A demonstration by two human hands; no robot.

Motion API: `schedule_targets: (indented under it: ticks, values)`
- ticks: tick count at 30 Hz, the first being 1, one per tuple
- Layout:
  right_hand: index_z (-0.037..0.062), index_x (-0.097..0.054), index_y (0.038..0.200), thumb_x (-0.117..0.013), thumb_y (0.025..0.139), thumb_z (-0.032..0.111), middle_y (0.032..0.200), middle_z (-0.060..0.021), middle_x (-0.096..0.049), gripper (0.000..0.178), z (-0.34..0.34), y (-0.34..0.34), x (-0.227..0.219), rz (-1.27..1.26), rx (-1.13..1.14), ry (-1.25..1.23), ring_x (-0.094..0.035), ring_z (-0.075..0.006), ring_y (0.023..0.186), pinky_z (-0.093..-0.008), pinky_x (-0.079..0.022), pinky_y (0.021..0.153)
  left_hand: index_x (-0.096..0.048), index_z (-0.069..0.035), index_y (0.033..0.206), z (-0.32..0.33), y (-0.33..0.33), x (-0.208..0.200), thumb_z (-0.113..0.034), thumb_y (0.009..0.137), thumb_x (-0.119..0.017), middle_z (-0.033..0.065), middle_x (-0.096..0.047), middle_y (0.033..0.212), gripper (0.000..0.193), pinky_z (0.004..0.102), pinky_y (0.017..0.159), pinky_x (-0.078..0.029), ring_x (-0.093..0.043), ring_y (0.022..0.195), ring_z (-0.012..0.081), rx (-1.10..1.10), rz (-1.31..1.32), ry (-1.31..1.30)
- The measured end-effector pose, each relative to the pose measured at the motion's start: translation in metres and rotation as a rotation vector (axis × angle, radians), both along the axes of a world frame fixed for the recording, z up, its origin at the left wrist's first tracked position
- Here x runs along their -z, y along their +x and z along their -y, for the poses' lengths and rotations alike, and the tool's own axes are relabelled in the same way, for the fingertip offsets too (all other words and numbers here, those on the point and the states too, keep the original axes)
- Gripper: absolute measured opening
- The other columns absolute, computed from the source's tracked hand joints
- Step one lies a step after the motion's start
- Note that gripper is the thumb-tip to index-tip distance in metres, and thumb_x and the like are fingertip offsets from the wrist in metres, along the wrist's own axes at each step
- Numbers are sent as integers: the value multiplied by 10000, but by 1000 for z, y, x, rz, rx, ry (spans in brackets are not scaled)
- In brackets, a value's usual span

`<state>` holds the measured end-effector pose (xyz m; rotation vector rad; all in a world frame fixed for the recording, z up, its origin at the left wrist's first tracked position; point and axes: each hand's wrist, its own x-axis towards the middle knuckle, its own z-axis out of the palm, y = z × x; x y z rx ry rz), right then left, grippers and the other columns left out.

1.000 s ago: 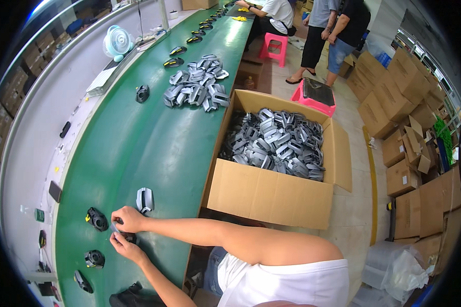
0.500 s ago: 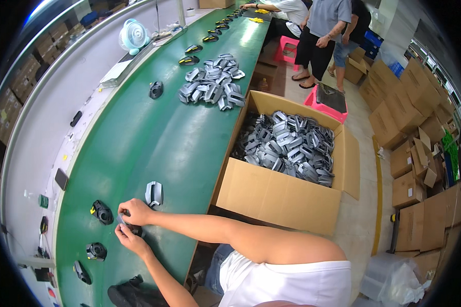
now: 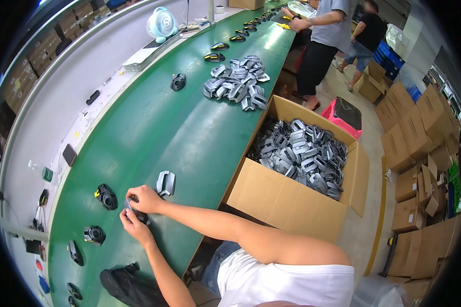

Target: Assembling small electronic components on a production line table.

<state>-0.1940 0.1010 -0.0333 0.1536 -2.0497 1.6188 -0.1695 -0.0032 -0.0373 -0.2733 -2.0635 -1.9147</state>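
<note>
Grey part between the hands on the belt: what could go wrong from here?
1. Both hands, left hand and right hand, pinch the small grey part just above the green belt; a slip could drop it.
2. A loose grey piece lies right beside the right hand and could get knocked.
3. The open cardboard box sits at the belt edge by the right forearm; an elbow might bump it.

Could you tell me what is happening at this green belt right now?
A person seated at the green belt holds a small grey part between the left hand and right hand. Another grey part lies beside them, black parts to their left, and an open cardboard box of grey parts stands alongside.
</note>
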Motion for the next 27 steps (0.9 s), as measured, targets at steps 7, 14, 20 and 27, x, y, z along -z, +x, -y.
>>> schedule_targets:
  ticks: [7,14,20,27]
  values:
    - [24,-622,810,-606,688,136,698,-124,-627,166,1,-1,-1,48,-23,-30,-612,-242,617,-328,-480,582,-489,10,920,6,-2,1,-196,925,-444,-8,-465,687,211,224,524,-349,-414,611,59,-19,32,-51]
    - [23,-627,814,-609,697,145,675,-104,-616,170,0,2,-1,66,-23,-13,-581,-201,562,-306,-465,552,-482,-11,894,0,5,-4,-189,922,-452,-18,-461,661,182,210,496,-346,-410,578,50,-11,71,21]
    - [23,-629,818,-606,698,144,675,-102,-618,172,4,1,1,66,-34,-30,-575,-197,543,-303,-459,539,-484,-17,879,2,5,-5,-189,922,-450,-21,-455,652,181,207,493,-341,-410,571,47,-26,70,25]
    - [18,-627,811,-593,693,124,697,-127,-627,163,-6,1,-2,75,1,-10,-611,-235,602,-321,-477,570,-486,-13,879,-7,1,-3,-187,917,-454,-10,-467,675,182,211,504,-348,-417,587,55,8,34,19]
